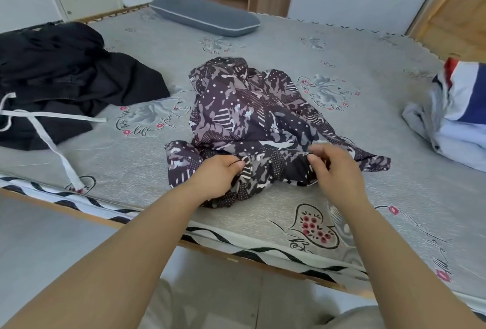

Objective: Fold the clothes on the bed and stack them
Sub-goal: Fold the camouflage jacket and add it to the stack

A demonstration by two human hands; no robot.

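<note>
Where the two hands meet it, the patterned garment lies crumpled on the bed, its dark purple cloth printed with pale camouflage shapes, dots and stripes, most of its bulk heaped just beyond the fingers. The left hand is closed in a pinch on the garment's near edge, thumb and fingers gathering a fold. The right hand is also curled onto that edge, its fingertips nipping the cloth; it is blurred, so the exact grip is hard to read. Between the two hands the hem is bunched. Well to the left of the left hand sprawls a pile of black clothes, from which a white drawstring trails toward the bed's near edge. Far to the right of the right hand sits a heap of white and blue cloth with a touch of red. Beyond both hands, at the far side of the bed, lies a grey pillow.
</note>
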